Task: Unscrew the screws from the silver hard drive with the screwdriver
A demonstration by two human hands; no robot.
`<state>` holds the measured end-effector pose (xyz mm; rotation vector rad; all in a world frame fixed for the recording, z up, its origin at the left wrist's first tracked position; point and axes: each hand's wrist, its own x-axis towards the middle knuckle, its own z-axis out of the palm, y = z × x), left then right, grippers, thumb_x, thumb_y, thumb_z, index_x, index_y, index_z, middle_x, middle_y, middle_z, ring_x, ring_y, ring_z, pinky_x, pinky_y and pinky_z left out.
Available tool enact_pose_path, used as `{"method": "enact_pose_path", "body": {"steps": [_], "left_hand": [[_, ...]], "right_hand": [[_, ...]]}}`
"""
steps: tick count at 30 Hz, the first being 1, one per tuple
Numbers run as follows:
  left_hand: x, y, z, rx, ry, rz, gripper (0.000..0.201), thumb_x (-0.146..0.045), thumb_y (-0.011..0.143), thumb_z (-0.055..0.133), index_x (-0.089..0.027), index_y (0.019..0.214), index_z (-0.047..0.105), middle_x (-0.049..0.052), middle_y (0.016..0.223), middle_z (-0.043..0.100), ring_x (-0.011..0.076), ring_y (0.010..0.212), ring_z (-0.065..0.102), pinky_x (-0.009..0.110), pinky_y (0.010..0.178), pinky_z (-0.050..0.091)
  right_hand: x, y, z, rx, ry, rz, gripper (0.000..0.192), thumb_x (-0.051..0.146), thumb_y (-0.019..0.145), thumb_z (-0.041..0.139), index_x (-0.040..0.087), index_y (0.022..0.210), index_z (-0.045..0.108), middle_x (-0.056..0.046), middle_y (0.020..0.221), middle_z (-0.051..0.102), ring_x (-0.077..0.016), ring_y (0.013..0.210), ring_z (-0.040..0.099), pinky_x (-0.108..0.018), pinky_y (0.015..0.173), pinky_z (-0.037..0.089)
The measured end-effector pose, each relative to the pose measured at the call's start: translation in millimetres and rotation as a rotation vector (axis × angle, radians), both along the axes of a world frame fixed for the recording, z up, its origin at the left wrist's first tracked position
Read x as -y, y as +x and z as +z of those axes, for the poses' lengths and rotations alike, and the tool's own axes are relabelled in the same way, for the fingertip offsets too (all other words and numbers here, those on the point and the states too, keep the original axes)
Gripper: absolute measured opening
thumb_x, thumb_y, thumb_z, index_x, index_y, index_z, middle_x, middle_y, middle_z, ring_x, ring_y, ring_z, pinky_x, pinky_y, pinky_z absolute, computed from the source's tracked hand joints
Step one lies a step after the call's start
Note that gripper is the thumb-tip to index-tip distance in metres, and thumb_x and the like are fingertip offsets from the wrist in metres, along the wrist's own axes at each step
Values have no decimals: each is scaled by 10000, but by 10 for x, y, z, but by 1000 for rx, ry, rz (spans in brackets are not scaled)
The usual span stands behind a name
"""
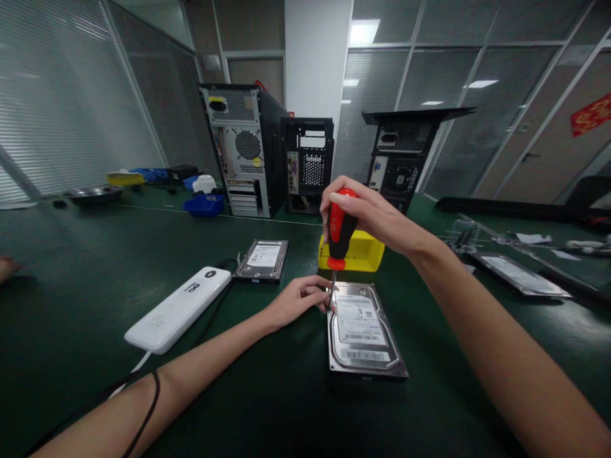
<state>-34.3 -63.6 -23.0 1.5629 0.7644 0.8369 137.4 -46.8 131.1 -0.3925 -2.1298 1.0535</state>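
The right hand (367, 216) has its fingers wrapped tight round the red-and-black handle of a screwdriver (340, 234), held upright with its shaft running down to the near-left corner of the drive (363, 331) lying flat on the green table (95, 254). The left hand (300, 300) rests just left of that corner, its fingertips (324, 299) pinched about the shaft's lower end at the drive's edge. Just beyond the right fingers sits a yellow box (363, 253), and farther left of the left fingers lie a second drive (262, 259) and a white power bank (179, 310).

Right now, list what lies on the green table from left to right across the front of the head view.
White power bank → small hard drive → left hand → big hard drive → flat metal panel.
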Motion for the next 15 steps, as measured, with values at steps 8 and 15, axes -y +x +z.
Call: {"method": "enact_pose_path", "body": {"steps": [8, 15], "left_hand": [[-14, -105, 116, -165, 166, -146, 449, -280, 738, 716, -133, 1144, 592, 90, 994, 686, 174, 887, 612, 266, 744, 427], [20, -59, 77, -191, 207, -22, 327, -301, 727, 741, -126, 987, 646, 50, 861, 692, 153, 792, 609, 257, 691, 408]], "right_hand": [[73, 181, 260, 163, 96, -13, 172, 296, 880, 560, 174, 934, 667, -30, 929, 633, -139, 842, 611, -262, 714, 509], [106, 217, 248, 129, 144, -98, 123, 260, 758, 695, 160, 794, 633, 8, 755, 625, -112, 679, 615, -235, 587, 518]]}}
